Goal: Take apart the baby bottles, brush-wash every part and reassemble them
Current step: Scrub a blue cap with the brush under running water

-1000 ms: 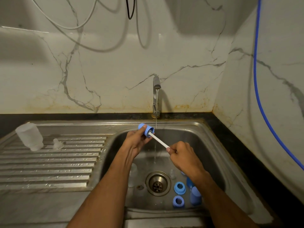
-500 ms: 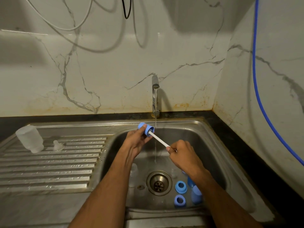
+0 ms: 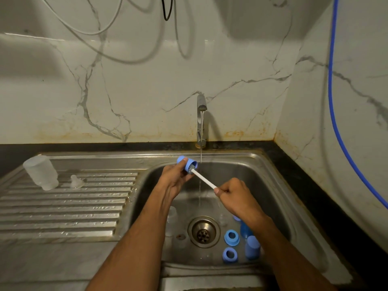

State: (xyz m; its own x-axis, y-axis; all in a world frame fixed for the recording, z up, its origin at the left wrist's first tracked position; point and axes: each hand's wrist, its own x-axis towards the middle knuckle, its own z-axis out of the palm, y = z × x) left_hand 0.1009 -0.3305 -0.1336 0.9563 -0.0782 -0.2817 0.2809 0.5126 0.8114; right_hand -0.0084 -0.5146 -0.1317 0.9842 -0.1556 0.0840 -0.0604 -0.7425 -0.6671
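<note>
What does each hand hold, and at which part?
Left hand grips the blue cap by its side wall; right hand grips the brush at its handle's end.

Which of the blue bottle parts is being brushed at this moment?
The blue cap gripped by the left hand, with the brush inside it. The other blue parts lie untouched in the sink.

The scene is dim and greenish, lit from above and behind the person. Soft cable shadows lie on the wall [image 3: 147, 80] beyond the hands, and a darker shadow sits behind the tap [image 3: 201, 118]. The draining board [image 3: 63, 206], left of the hands, shows faint glints. Straight edges bow toward the corners; focus is fairly sharp throughout.
</note>
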